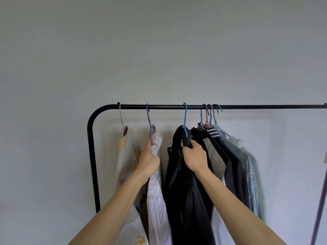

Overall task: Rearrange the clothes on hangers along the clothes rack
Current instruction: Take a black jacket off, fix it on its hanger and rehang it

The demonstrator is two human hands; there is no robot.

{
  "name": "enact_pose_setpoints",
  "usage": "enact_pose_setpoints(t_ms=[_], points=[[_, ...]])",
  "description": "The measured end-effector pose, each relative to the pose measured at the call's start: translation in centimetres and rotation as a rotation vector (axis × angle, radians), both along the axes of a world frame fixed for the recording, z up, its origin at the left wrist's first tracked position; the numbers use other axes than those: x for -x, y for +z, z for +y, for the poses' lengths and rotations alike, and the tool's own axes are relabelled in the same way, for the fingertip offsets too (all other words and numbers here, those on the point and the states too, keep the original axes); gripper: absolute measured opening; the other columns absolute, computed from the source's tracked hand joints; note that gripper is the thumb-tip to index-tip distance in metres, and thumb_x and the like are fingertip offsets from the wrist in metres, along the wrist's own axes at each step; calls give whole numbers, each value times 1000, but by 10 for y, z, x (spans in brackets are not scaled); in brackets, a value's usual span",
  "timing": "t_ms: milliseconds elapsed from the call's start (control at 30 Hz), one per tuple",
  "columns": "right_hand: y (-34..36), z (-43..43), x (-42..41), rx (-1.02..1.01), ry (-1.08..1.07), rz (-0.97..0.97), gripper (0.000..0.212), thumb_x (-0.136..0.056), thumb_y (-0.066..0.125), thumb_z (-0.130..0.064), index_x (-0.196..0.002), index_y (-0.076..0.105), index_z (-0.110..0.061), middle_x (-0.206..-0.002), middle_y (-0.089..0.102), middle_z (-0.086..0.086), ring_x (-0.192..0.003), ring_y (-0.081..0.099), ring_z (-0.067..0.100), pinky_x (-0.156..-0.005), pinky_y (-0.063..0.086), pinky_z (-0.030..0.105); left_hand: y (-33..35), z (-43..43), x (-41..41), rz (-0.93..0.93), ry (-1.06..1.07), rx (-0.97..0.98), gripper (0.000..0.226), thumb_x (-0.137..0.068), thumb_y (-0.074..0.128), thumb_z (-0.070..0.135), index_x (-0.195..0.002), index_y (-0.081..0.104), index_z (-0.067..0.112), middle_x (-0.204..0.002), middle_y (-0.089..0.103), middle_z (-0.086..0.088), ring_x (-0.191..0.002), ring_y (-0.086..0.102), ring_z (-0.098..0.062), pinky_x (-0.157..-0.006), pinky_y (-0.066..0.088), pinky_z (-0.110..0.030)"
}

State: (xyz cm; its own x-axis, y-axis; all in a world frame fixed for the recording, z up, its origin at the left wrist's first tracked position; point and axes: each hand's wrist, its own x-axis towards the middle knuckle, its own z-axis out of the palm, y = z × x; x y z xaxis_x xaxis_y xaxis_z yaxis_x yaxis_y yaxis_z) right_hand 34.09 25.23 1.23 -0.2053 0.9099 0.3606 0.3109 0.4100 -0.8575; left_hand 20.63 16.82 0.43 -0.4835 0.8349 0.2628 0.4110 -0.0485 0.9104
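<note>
A black clothes rack [159, 106] spans the view with its top bar level. At its left hangs a cream top with yellow stripes [126, 152] on a pale hanger. My left hand [149, 160] grips the shoulder of a white striped shirt [157, 200], which hangs from a purple hanger [149, 119]. My right hand [195, 157] grips the shoulder of a black garment [184, 200] on a blue hanger [185, 117]. To the right, several garments are bunched together: dark jackets [230, 160] and a light blue striped shirt [247, 165].
The rack's left post [92, 165] curves down from the bar. A plain pale wall is behind. The bar runs bare to the right past the bunched hangers [211, 110]. A thin purple pole [320, 209] leans at the far right edge.
</note>
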Motion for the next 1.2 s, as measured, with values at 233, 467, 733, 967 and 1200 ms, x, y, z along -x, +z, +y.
enact_pose_setpoints(t_ms=[233, 467, 733, 967, 1200], points=[[1, 0, -17, 35, -20, 29, 14, -86, 48, -13, -90, 61, -18, -72, 58, -2, -69, 52, 20, -55, 36, 29, 0, -5, 4, -12, 6, -5, 85, -86, 30, -12, -158, 13, 30, -151, 39, -2, -108, 43, -15, -78, 37, -18], [-3, -7, -16, 39, 45, 25, 17, -88, 50, -15, -99, 62, -19, -77, 60, -3, -66, 52, 10, -57, 38, 26, -4, -4, 1, 1, 4, 6, 84, -85, 30, -12, -157, 18, 29, -155, 37, -2, -121, 44, -19, -92, 31, -22], [-7, -10, -8, 57, 47, 24, 26, -87, 46, -14, -107, 62, -19, -87, 67, 5, -75, 58, 20, -62, 41, 30, 1, -12, 1, 13, -23, 38, 82, -88, 29, -13, -158, 15, 28, -157, 33, -2, -124, 40, -14, -94, 28, -20], [-2, -8, -14, 37, 30, -63, 22, -86, 48, -16, -102, 63, -20, -87, 69, 7, -84, 64, 28, -69, 45, 34, 1, -3, 1, 55, -23, 46, 84, -86, 30, -11, -158, 13, 30, -155, 37, 0, -127, 44, -20, -89, 35, -20], [-6, -7, -21, 16, 27, -95, 30, -87, 50, -16, -115, 60, -19, -100, 70, 6, -93, 63, 27, -79, 49, 34, -4, 4, -2, 73, 38, 28, 85, -85, 33, -11, -158, 15, 28, -152, 41, -8, -121, 49, -27, -88, 36, -25]])
